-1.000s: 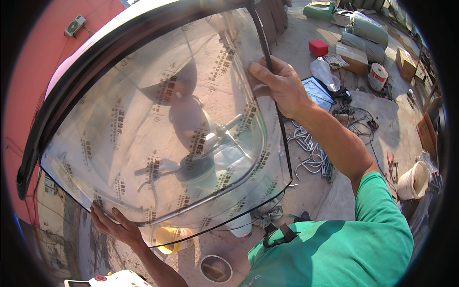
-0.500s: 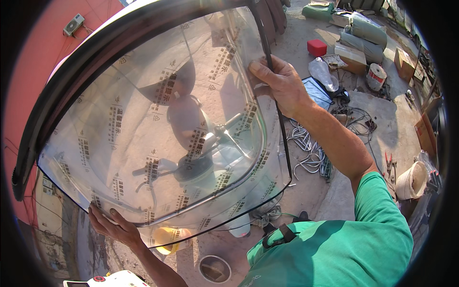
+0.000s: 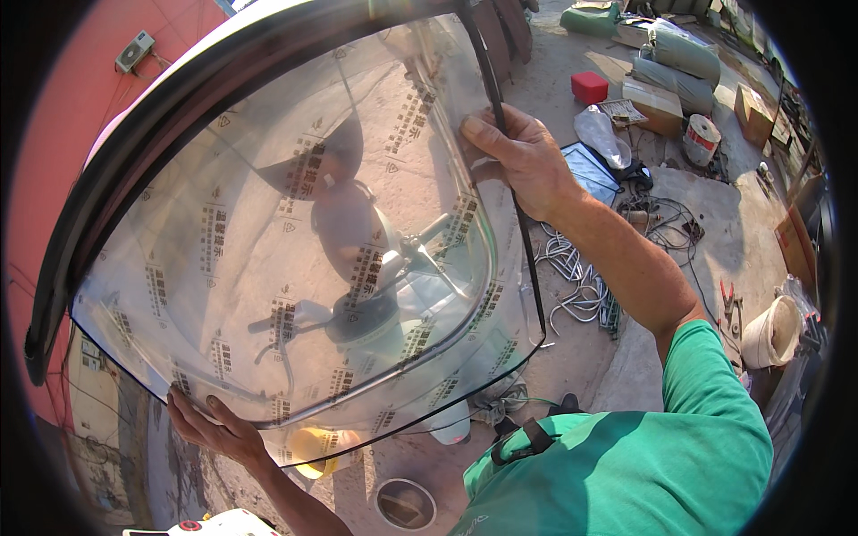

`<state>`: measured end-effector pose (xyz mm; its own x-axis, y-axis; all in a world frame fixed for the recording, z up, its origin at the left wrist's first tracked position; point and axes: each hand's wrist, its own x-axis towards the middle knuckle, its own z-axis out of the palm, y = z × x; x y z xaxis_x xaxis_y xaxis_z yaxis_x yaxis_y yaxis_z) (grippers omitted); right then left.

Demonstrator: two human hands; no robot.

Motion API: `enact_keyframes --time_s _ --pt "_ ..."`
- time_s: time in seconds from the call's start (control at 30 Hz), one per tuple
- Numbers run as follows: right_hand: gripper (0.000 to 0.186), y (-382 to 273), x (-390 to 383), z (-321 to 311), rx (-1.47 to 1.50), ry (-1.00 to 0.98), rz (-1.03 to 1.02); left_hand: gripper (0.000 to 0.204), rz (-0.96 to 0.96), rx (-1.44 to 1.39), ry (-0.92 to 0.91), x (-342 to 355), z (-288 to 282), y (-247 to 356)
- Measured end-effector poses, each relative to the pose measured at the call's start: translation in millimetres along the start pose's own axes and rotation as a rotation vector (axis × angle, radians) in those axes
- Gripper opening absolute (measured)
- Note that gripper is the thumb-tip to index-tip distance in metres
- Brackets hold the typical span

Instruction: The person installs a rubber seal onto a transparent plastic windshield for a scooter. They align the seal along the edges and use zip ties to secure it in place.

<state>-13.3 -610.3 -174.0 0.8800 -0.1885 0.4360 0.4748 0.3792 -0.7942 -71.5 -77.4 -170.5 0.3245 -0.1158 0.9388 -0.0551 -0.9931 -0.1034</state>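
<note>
A big clear panel [image 3: 223,295] with printed film, a metal tube along it and a curved black band across its top fills the middle and left. My right hand [image 3: 514,156] grips its right edge, thumb on the near face, fingers curled round the black rim. My left hand [image 3: 214,424] holds its lower left edge with fingers bent against it. Behind the panel, hazy through the plastic, are dark rounded shapes and what look like handlebars with a scooter mirror. A yellow bucket [image 3: 315,456] stands beneath its lower edge.
At right lie coiled cables [image 3: 581,286], a red container [image 3: 590,87], cardboard boxes [image 3: 652,105], wrapped rolls [image 3: 679,54], pliers [image 3: 728,308] and a pale bucket [image 3: 770,332]. A red wall [image 3: 54,223] with an outdoor unit [image 3: 136,51] is at left. A round tub [image 3: 404,503] sits below.
The panel and both hands have barely shifted; the surroundings sit very slightly differently in the view. Both hands keep the same grip throughout.
</note>
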Motion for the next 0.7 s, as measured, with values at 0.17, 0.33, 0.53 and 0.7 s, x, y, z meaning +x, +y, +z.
enact_keyframes --time_s 0.17,0.33,0.53,0.7 --pt "0.028 -1.5 -0.3 1.6 -0.016 0.010 0.001 0.058 0.000 0.004 -0.004 -1.0 0.8 -3.3" --pt "0.031 -4.3 -0.4 0.5 -0.028 0.011 0.033 0.058 -0.009 0.008 -0.015 0.0 0.5 0.5" --pt "0.035 -2.7 0.8 -1.0 -0.042 0.015 0.044 0.058 0.002 0.008 -0.008 -0.1 2.2 -4.3" --pt "0.037 -4.9 -0.1 -0.6 -0.050 0.012 0.054 0.058 0.010 0.017 -0.002 0.0 1.8 -3.6"
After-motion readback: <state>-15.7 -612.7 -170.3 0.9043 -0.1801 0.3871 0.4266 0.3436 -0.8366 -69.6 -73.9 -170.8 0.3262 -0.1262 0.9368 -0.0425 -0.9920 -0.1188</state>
